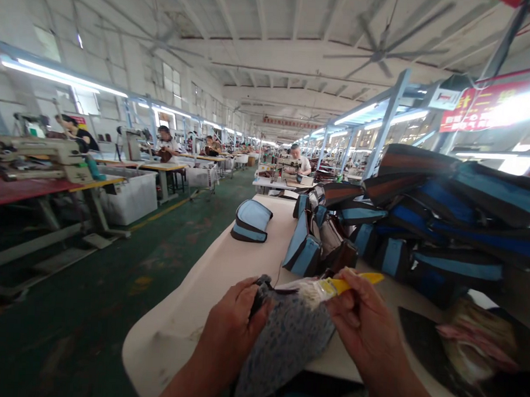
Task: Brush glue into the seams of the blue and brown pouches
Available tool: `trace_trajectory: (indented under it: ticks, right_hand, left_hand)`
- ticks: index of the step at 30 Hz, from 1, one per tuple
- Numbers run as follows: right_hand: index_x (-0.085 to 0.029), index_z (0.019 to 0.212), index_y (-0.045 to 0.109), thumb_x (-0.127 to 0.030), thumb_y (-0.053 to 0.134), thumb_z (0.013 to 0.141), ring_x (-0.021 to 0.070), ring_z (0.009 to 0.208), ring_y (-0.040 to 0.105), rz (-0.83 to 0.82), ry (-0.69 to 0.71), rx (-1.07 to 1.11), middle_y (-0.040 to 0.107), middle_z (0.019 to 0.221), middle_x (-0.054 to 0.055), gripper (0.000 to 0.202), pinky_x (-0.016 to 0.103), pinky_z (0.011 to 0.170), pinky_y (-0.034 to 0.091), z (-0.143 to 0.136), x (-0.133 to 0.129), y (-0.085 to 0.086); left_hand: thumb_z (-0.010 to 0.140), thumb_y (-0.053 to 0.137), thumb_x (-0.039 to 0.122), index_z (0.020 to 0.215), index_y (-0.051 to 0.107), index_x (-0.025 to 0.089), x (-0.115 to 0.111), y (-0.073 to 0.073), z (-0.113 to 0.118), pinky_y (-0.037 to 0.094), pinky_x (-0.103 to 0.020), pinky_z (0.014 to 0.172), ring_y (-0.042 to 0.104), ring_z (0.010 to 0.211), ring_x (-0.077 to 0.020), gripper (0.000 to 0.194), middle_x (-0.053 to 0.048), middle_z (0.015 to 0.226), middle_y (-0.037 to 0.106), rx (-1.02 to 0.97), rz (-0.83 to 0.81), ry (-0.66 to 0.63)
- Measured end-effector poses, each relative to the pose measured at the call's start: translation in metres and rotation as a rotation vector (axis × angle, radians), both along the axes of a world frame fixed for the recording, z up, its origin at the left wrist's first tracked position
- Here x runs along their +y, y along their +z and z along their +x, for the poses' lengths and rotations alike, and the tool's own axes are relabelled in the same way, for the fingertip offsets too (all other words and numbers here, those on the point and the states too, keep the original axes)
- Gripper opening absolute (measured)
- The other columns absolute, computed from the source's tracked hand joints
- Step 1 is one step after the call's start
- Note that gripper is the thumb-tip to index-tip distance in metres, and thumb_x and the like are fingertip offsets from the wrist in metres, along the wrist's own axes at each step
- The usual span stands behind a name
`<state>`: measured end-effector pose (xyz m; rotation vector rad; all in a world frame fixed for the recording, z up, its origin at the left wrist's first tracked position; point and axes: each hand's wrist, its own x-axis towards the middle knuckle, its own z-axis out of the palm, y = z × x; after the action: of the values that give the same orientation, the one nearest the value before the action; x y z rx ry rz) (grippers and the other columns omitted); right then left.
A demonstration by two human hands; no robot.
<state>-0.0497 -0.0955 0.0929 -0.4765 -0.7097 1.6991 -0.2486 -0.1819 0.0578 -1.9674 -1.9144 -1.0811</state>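
My left hand [237, 320] is closed on the dark edge of a grey-blue speckled fabric piece [285, 334], which hangs down in front of me. My right hand [360, 314] grips a paintbrush [338, 285] with a yellow handle and pale bristles. The bristles lie at the upper edge of the fabric piece, close to my right fingers. Beyond my hands, a light-blue and black bag [252, 220] sits by itself on the pale table [218, 272]. How the far side of the fabric piece is shaped is hidden.
A tall heap of blue, black and brown bags [444, 218] covers the table's right side. Crumpled cloth [476, 336] lies at the lower right. Left of the table runs a green floor [157, 252], with sewing machines [42, 156], a white bin [131, 195] and seated people farther off.
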Motion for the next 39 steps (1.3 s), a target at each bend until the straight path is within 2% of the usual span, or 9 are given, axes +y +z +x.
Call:
trace_trajectory:
  ticks: [3,6,13,19,26,29,33,37,39]
  right_hand:
    - [-0.019,0.072,0.058,-0.028,0.085,0.068,0.0032,0.041,0.035,0.025,-0.121,-0.097,0.045,0.05,-0.009,0.029,0.01,0.041,0.036,0.0,-0.001,0.011]
    - [-0.019,0.074,0.059,-0.032,0.085,0.068,0.0035,0.042,0.035,0.049,-0.142,-0.109,0.046,0.05,-0.008,0.029,0.01,0.039,0.03,-0.002,-0.001,0.013]
    - [-0.018,0.071,0.058,-0.032,0.084,0.068,0.0047,0.045,0.034,0.093,-0.179,-0.172,0.043,0.049,-0.008,0.03,0.012,0.043,0.031,0.002,0.006,0.011]
    - [-0.018,0.074,0.057,-0.04,0.074,0.078,0.0073,0.045,0.036,0.31,-0.196,-0.432,0.043,0.049,-0.008,0.028,0.018,0.044,0.029,-0.016,0.008,0.002]
    - [-0.02,0.076,0.057,-0.039,0.063,0.088,0.0112,0.051,0.045,0.546,-0.465,-0.626,0.048,0.054,-0.006,0.023,0.022,0.052,0.038,-0.014,0.01,0.018]
    - [-0.022,0.075,0.056,-0.037,0.059,0.091,0.0114,0.05,0.045,0.607,-0.443,-0.695,0.046,0.054,-0.007,0.023,0.023,0.05,0.037,-0.009,0.0,0.021]
    - [-0.022,0.074,0.056,-0.032,0.056,0.093,0.0113,0.051,0.049,0.819,-0.48,-0.878,0.051,0.058,-0.005,0.022,0.024,0.052,0.038,-0.012,-0.005,0.014]
    - [-0.024,0.086,0.06,-0.027,0.055,0.094,0.0134,0.06,0.058,0.835,-0.578,-0.808,0.059,0.068,-0.003,0.01,0.025,0.058,0.044,-0.011,-0.005,0.007]
    - [-0.024,0.09,0.059,-0.022,0.055,0.094,0.0161,0.072,0.063,0.991,-0.525,-0.801,0.063,0.076,-0.001,0.006,0.027,0.068,0.049,-0.007,-0.005,0.002]
  left_hand:
    - [0.085,0.063,0.047,0.112,0.067,0.014,0.001,0.007,0.004,0.053,-0.043,0.101,0.06,0.12,-0.029,0.042,-0.016,0.13,0.063,0.028,-0.116,-0.035]
    - [0.074,0.075,0.036,0.125,0.062,0.012,0.003,0.009,0.009,0.051,-0.046,0.104,0.055,0.126,-0.0323,0.058,-0.017,0.14,0.055,0.068,-0.15,-0.035]
    - [0.095,0.045,0.028,0.123,0.064,0.014,0.01,0.006,0.009,0.049,-0.039,0.106,0.057,0.12,-0.0233,0.036,-0.013,0.131,0.061,-0.047,-0.058,-0.115]
    - [0.095,0.046,0.025,0.12,0.065,0.022,0.008,0.011,0.023,0.05,-0.035,0.104,0.058,0.117,-0.0199,0.032,-0.007,0.128,0.062,-0.195,-0.137,-0.238]
    - [0.096,0.044,0.026,0.111,0.068,0.021,0.004,0.008,0.031,0.051,-0.039,0.102,0.058,0.115,-0.0218,0.028,-0.01,0.13,0.061,-0.227,-0.118,-0.24]
    - [0.097,0.044,0.027,0.112,0.068,0.023,0.005,0.009,0.031,0.052,-0.038,0.1,0.059,0.112,-0.0212,0.029,-0.009,0.128,0.062,-0.274,-0.131,-0.254]
    - [0.096,0.044,0.027,0.107,0.07,0.022,0.006,0.007,0.033,0.054,-0.037,0.096,0.061,0.107,-0.0211,0.028,-0.01,0.123,0.065,-0.28,-0.122,-0.277]
    - [0.096,0.045,0.028,0.112,0.069,0.023,0.005,0.005,0.034,0.052,-0.038,0.099,0.059,0.113,-0.0222,0.03,-0.009,0.13,0.062,-0.282,-0.08,-0.27]
    - [0.096,0.045,0.028,0.113,0.069,0.024,0.003,0.005,0.034,0.052,-0.038,0.099,0.06,0.114,-0.0222,0.03,-0.008,0.129,0.063,-0.292,-0.091,-0.277]
